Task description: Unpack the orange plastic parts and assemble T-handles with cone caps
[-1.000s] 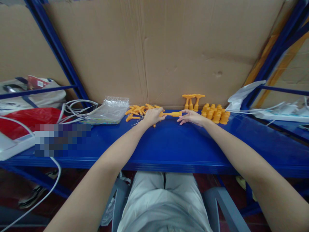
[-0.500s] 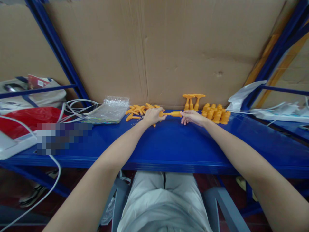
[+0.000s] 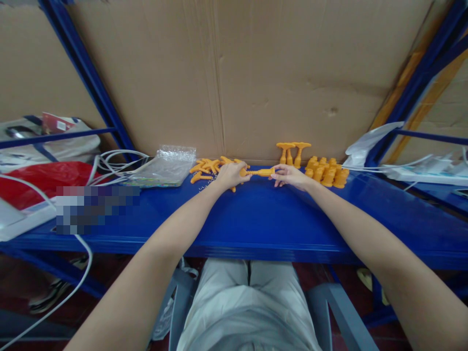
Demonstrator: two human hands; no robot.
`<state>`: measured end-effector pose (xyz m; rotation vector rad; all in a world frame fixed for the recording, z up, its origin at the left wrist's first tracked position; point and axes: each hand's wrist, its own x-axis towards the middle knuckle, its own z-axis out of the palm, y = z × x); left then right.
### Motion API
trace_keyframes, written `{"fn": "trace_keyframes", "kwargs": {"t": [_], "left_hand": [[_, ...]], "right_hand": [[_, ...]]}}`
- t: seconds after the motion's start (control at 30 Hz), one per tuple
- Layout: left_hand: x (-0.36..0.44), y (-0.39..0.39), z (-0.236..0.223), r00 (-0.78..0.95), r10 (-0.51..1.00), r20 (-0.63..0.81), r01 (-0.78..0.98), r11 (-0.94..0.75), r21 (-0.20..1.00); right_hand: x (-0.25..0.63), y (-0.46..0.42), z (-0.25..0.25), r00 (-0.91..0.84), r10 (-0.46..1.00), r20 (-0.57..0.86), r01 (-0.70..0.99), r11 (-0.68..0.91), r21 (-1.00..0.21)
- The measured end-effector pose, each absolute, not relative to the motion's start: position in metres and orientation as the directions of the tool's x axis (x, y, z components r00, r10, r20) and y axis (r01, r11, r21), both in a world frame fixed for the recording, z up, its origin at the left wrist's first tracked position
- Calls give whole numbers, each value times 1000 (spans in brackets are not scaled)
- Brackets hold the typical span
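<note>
My left hand (image 3: 231,176) is closed around the handle end of an orange plastic T-handled piece (image 3: 263,172). The piece lies sideways above the table, its ridged shaft and thicker barrel pointing right. At the barrel's end the fingers of my right hand (image 3: 292,177) pinch it. Beside and behind my left hand is a pile of loose orange handles (image 3: 206,166), partly covered by that hand, with small metal bits (image 3: 205,187) scattered near it. Beyond my right hand, several whole T-handled pieces (image 3: 298,155) stand upright, handles on top.
Several short orange barrels (image 3: 328,174) stand grouped at the right. A clear plastic bag (image 3: 161,168), white cables (image 3: 106,158) and a red bag (image 3: 54,183) lie on the left of the blue table (image 3: 256,219). Cardboard (image 3: 256,87) walls the back.
My right hand has shifted slightly left, its fingers moving over the barrel's end. My left hand and the held piece stay almost where they were.
</note>
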<state>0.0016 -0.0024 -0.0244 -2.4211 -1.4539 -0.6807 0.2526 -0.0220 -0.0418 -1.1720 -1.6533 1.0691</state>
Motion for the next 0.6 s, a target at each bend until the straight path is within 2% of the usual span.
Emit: {"fn": "trace_keyframes", "kwargs": {"t": [0.4,0.6], "left_hand": [[1,-1,-26,413,734,539,863,-504,25],[2,-2,-24,391,761,518,882,-471,25]], "right_hand": [[250,-24,-37,-237,957,165,297,233,-926],[250,-13,-47,-224,949,219,462,302,-834]]}}
